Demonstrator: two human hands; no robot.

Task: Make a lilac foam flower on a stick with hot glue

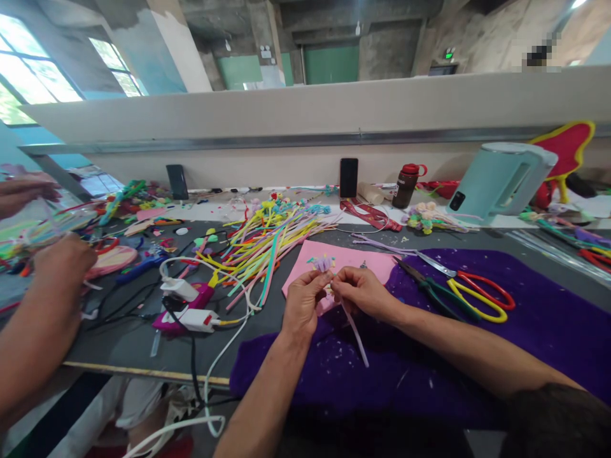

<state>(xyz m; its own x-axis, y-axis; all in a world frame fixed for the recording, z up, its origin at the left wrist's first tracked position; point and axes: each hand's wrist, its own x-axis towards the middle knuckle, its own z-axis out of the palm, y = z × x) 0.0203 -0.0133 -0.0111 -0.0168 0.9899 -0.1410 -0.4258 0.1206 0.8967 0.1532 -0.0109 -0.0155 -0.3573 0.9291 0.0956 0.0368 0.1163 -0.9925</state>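
My left hand [309,294] is closed, its fingertips pinching a small lilac pipe-cleaner flower [323,262] that pokes up above them. Beside it, fingertips nearly touching, my right hand [361,290] pinches the same piece near its base. A pale lilac pipe-cleaner stem [356,337] hangs down from below the right fingers. Both hands are over a pink sheet [298,272] lying on a dark purple cloth [443,369]. To the right rest scissors with red and yellow handles [482,289] and dark green pliers [436,289]. Where the fingertips meet, the detail is hidden.
A pile of colourful pipe cleaners [260,248] spreads left of the pink sheet. Nearer stands a purple power strip [205,296] with plugs and cables. Behind are a phone [349,178], a bottle [407,186] and a mint kettle [501,181]. A co-worker's hands [64,261] work at far left.
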